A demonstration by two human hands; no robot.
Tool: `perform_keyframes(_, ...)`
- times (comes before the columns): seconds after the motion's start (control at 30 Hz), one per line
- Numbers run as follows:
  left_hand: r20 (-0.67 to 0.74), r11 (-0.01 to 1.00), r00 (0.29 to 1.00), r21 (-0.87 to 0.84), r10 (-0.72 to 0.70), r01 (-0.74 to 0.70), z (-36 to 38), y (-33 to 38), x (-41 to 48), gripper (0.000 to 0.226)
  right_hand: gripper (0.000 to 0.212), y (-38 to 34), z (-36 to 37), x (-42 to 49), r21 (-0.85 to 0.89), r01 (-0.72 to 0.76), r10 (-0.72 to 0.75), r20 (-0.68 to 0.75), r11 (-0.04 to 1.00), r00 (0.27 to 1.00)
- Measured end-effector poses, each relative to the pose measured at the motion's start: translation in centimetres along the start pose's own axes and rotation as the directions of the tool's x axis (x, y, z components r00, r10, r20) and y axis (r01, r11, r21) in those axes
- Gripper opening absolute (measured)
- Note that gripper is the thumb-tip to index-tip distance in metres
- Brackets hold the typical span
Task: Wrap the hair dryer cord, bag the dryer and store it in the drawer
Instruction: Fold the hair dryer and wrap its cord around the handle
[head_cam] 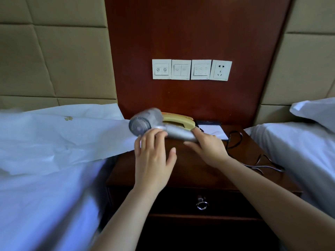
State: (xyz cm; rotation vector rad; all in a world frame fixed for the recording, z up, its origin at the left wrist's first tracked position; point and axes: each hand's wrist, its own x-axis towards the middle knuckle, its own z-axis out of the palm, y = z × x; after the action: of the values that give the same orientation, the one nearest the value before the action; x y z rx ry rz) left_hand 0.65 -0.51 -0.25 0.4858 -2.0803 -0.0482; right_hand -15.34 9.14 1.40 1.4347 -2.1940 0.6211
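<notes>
**Dryer lifted, cord not yet gathered**

The hair dryer (145, 122) is held just above the nightstand surface (195, 171), in front of a yellow telephone (179, 122) (the dryer is blurred, so fine detail is lost). Its handle end is gripped by the right hand (206, 144). The left hand (154, 156) is spread open, with only its fingertips touching the joint of barrel and handle.

The cord (266, 167) lies in loose loops across the right side of the surface, toward the right-hand bed. Wrapping is judged barely begun. The dryer is best steadied by the handle grip. The slack should be drawn in from the dryer end, laid in even turns and kept off the telephone.

A white bag (63, 134) lies on the left bed. The drawer (202, 205) below is closed.
</notes>
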Motion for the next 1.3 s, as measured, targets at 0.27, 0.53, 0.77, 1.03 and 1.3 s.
perform_keyframes(0.27, 0.428, 0.719, 0.826, -0.432, -0.368, 0.544, 0.6, 2.1, 0.8, 0.036, 0.033, -0.7, -1.7, 1.5, 0.707, -0.425, 0.214, 0.371, 0.565, 0.904)
perform_keyframes(0.53, 0.6, 0.016, 0.657, -0.733, -0.457, 0.68, 2.2, 3.2, 3.1, 0.026, 0.035, -1.3, -2.0, 0.7, 0.71, -0.547, 0.017, 0.603, 0.444, 0.797)
perform_keyframes(0.77, 0.524, -0.255, 0.613, -0.843, -0.591, 0.474, 2.0, 2.9, 4.5, 0.023, 0.022, 0.4, -3.1, -0.6, 0.686, -0.553, -0.063, 0.652, 0.473, 0.755)
perform_keyframes(1.03, 0.468, 0.075, 0.742, -0.821, -0.479, 0.566, 0.9, 2.7, 4.6, 0.023, 0.031, 1.1, -3.6, -2.9, 0.456, -0.269, -0.016, 0.531, 0.849, 0.847)
perform_keyframes(1.3, 0.542, 0.124, 0.713, -0.751, -0.445, 0.648, -0.5, 2.6, 4.0, 0.017, 0.028, 1.9, -4.1, -5.0, 0.393, -0.146, -0.071, 0.486, 0.908, 0.871)
